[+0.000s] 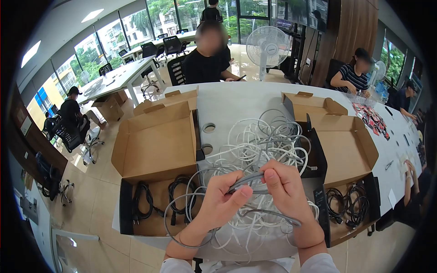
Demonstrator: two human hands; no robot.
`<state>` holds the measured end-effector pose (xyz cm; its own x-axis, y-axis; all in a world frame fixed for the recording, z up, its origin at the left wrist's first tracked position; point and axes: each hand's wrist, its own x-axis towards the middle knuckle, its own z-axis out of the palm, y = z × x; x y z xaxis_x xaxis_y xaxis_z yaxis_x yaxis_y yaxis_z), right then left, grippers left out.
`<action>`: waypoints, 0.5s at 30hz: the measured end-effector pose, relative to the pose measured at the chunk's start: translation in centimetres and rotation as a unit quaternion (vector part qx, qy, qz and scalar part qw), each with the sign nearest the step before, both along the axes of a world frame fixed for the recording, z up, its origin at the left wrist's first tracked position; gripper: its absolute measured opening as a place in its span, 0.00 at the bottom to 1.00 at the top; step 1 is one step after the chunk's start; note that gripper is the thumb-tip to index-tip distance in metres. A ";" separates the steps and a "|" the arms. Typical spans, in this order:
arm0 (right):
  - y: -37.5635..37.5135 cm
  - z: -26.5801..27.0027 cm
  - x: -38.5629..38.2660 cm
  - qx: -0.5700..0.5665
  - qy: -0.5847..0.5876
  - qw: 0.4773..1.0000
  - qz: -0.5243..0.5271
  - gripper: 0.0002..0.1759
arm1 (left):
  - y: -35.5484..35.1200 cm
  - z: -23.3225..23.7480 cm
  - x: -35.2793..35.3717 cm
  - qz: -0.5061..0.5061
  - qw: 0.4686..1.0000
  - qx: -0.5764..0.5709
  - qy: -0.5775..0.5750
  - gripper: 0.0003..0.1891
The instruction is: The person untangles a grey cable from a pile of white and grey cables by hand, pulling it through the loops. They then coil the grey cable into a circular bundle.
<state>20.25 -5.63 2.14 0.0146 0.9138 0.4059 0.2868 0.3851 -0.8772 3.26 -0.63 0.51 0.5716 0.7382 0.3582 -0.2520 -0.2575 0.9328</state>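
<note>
Both my hands are raised over the near edge of the white table, close together. Between them runs a grey cable (248, 180), gathered in a few strands. My left hand (226, 194) is closed round it, thumb pressed on top. My right hand (283, 185) pinches the same strands just to the right. A loose grey loop hangs down past my left forearm, and another strand passes by my right wrist. Behind and below the hands lies a big tangle of white and grey cables (243, 142), partly hidden by my hands.
An open cardboard box (154, 148) with coiled black power cords (143, 200) stands on the left. Another open box (348, 136) with black cords (348, 205) is on the right. Red packets (371, 119) lie far right. People sit around the table; a white fan (267, 47) stands beyond.
</note>
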 end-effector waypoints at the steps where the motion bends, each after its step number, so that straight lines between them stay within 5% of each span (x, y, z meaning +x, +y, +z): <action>1: 0.0 0.0 0.0 0.004 -0.011 1.000 -0.005 0.12 | 0.1 0.1 0.0 -0.004 1.000 -0.007 -0.006 0.17; 15: -0.1 0.0 -0.2 0.051 -0.041 0.997 -0.028 0.11 | -0.1 0.6 0.1 0.037 0.999 0.029 -0.001 0.11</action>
<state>20.06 -5.74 2.16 0.0267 0.8661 0.4992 0.3789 0.4534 -0.8068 3.38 -0.68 1.10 0.5153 0.7562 0.4032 -0.2331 -0.3291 0.9151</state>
